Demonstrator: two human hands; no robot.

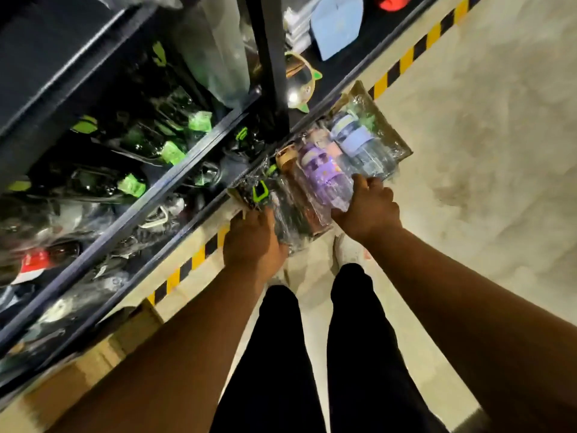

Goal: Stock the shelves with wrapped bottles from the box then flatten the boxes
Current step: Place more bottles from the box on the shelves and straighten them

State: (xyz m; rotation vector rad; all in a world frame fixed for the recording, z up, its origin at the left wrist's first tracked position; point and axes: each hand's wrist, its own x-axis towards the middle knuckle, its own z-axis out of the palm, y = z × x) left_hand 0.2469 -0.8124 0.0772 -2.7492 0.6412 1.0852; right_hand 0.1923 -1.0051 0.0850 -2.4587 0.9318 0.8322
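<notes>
A cardboard box (402,142) sits on the floor beside the black shelf unit (175,170), packed with several plastic-wrapped bottles. A purple wrapped bottle (321,176) lies in its middle, a pale blue one (359,142) beyond it, and a dark one with a green clip (265,195) at the near end. My left hand (253,242) grips the dark wrapped bottle at the box's near corner. My right hand (368,207) holds the near end of the purple wrapped bottle, fingers curled over the wrap.
The shelves hold many dark wrapped bottles with green tags (171,151) and a cat-shaped mirror (301,79). Yellow-black hazard tape (406,60) runs along the shelf base. Another cardboard box (103,360) sits at lower left. My legs and shoes (346,251) stand on the concrete floor.
</notes>
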